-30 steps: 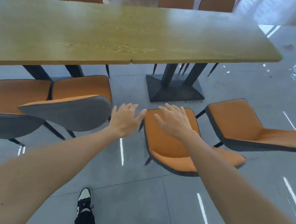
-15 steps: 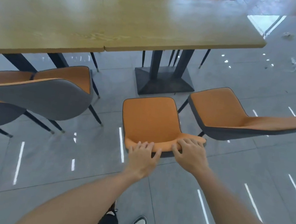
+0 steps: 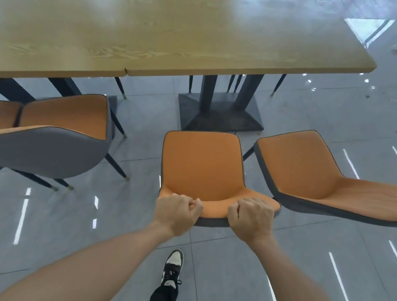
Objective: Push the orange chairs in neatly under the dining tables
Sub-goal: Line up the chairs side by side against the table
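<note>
Grey glossy floor tiles (image 3: 216, 280), reflecting strip lights as white bars, underlie the whole setting.

Item 1: middle orange chair (image 3: 203, 167). Moulded one-piece shell, orange matte upholstery on seat and backrest face, dark grey piping and grey outer back. It stands on the floor just short of the tabletop's near edge, seat facing the table, in front of the dark pedestal base (image 3: 220, 113), not tucked under. Left hand (image 3: 177, 212) and right hand (image 3: 250, 218) both grip the top edge of its backrest, fingers curled over the rim, knuckles up, the two set apart.

Item 2: right orange chair (image 3: 311, 175). Same make, turned at an angle, just beside the middle chair's right side; its backrest runs off the frame's right edge.

Item 3: left orange chairs (image 3: 62, 122). Two side by side, grey backs toward the viewer, slim black tapered legs with brass-coloured tips, seats partly beneath the tabletop edge.

Item 4: tabletop (image 3: 179, 32). Two long light-wood slabs with visible grain, rounded corners, butted end to end on dark metal supports.

Item 5: black-and-white sneaker (image 3: 174, 264) with dark trouser leg, on the floor behind the middle chair.
</note>
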The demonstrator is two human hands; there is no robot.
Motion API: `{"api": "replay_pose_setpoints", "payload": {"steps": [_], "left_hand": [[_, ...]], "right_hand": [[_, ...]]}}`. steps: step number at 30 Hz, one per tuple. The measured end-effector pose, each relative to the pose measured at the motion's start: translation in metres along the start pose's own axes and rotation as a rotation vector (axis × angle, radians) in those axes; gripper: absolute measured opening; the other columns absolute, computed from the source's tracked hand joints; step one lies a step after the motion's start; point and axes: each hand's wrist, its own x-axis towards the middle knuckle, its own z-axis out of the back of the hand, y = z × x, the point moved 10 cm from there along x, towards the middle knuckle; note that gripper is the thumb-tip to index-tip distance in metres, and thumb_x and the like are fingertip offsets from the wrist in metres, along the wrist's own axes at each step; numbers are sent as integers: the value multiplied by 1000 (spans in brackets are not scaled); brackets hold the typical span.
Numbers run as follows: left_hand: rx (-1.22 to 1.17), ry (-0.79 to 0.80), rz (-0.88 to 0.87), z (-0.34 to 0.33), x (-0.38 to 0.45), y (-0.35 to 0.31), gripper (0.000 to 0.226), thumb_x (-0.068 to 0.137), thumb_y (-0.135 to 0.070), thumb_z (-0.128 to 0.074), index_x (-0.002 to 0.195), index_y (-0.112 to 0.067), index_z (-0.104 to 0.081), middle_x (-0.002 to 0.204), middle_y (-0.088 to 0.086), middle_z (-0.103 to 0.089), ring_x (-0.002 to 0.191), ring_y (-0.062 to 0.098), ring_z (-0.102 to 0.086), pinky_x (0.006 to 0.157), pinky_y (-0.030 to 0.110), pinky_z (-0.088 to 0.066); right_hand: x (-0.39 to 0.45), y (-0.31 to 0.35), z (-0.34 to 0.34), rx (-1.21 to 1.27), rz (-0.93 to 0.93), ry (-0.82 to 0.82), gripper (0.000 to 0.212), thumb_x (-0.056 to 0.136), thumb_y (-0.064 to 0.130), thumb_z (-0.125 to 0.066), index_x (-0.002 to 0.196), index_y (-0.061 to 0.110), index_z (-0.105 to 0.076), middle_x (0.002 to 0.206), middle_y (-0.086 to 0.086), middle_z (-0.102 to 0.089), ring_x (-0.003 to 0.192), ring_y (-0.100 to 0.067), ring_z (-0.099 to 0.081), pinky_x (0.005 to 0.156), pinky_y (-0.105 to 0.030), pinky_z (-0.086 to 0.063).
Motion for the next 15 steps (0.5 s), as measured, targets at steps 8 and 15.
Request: {"api": "replay_pose_setpoints", "payload": {"steps": [8,15], "left_hand": [[-14,-7,-35,18,120,-21,56,96,-47,-29,52,-25,-54,46,-7,-46,51,15,-47,52,29,-28],[-43,-52,-16,24,217,-40,67,86,-56,-13,56,-20,-61,48,-3,-50,52,18,-48,57,32,-30]], "right_hand": [[114,-42,-15,2,-14,-14,38,77,26,-40,41,22,-30,42,9,-27,38,-14,-25,51,-20,-5],[203,-89,-32,-31,-48,6,41,80,30,-37,40,20,-38,40,7,-37,37,-17,-35,44,-22,-17]]}}
